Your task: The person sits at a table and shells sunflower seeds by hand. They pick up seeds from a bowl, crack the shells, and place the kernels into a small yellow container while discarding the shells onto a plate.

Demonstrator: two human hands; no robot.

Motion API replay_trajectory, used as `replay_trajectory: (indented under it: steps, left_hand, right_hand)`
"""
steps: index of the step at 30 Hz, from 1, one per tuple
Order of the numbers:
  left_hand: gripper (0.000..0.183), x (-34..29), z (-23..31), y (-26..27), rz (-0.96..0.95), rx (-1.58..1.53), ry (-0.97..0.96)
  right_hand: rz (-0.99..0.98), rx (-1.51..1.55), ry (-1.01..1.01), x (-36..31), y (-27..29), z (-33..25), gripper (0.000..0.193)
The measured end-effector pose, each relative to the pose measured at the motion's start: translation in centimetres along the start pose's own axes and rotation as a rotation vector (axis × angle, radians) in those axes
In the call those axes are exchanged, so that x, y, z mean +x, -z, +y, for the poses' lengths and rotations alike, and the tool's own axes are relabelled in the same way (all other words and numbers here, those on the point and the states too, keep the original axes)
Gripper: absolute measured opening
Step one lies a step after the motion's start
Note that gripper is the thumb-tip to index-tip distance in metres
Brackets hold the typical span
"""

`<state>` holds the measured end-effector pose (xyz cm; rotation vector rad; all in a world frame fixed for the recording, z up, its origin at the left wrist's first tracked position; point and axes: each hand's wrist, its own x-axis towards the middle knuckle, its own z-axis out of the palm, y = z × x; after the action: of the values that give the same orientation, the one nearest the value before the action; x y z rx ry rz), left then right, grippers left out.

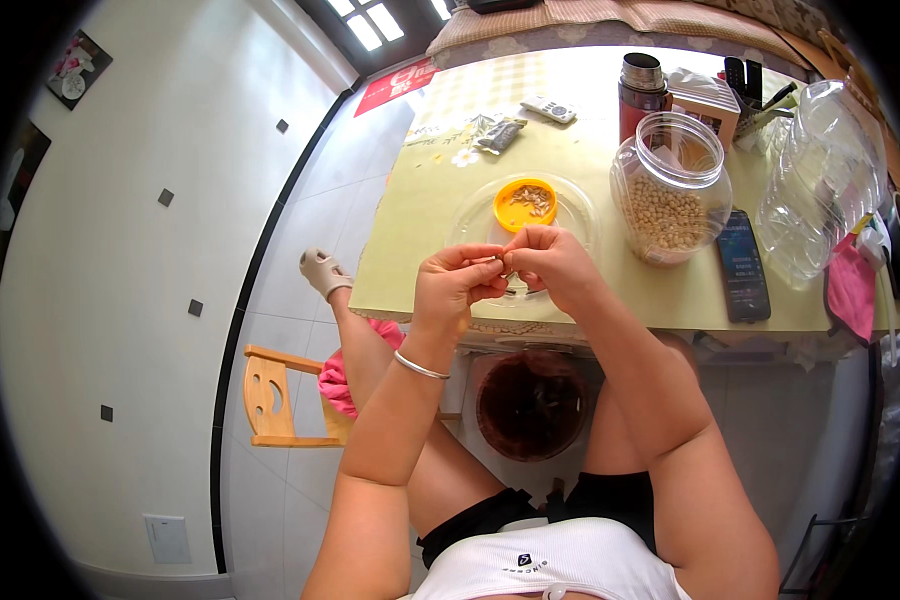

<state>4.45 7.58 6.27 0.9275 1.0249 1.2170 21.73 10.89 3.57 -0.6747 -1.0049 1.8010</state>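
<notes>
My left hand (458, 276) and my right hand (552, 262) meet fingertip to fingertip over the table's near edge. Both are closed in a pinch around something small, mostly covered by the fingers; its kind cannot be made out. Just beyond them a round yellow lid or shallow dish (510, 216) rests on a clear plastic plate (584, 205). Small pale kernels or seeds (533, 197) lie in the yellow dish. To the right of my hands, a clear plastic jar (680, 150) without a lid is partly filled with round beige nuts or beans (667, 218).
A phone (743, 270), a large clear plastic container (820, 180), a thermos (642, 92) and a pink cloth (851, 290) occupy the right side. Farther off lie a remote (549, 108) and a packet (500, 135). Below stands a dark bin (532, 410); a small wooden chair (270, 395) is at left.
</notes>
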Motion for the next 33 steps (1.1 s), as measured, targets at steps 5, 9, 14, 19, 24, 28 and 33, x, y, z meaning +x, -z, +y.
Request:
replay_trajectory:
  steps: [5,9,14,19,24,28,33]
  left_hand:
    - [0.02,0.2,-0.2,0.5,0.018,0.025,-0.053]
    - [0.019,-0.4,-0.1,-0.3,0.043,0.307,-0.238]
    - [0.007,-0.6,-0.3,-0.9,0.078,0.563,-0.365]
    - [0.003,-0.6,-0.6,-1.1,0.113,0.742,-0.495]
    - [0.005,0.4,-0.9,-1.3,0.101,0.651,-0.442]
    - [0.01,1.9,-0.7,-1.4,0.12,0.508,-0.34]
    - [0.013,6.8,-0.9,-1.8,0.072,0.588,-0.306]
  right_hand:
    - [0.015,0.046,-0.001,0.6,0.6,0.5,0.006]
    - [0.061,0.099,-0.077,0.4,0.0,0.5,0.008]
    - [-0.049,0.112,-0.132,0.9,0.4,1.7,0.012]
    - [-0.04,-0.116,-0.049,0.6,-0.3,1.7,0.013]
    - [0.094,-0.113,0.015,0.8,-0.1,2.2,0.012]
    - [0.194,0.09,0.091,1.2,0.7,1.9,0.006]
    - [0.323,0.279,0.15,1.6,2.2,0.5,0.005]
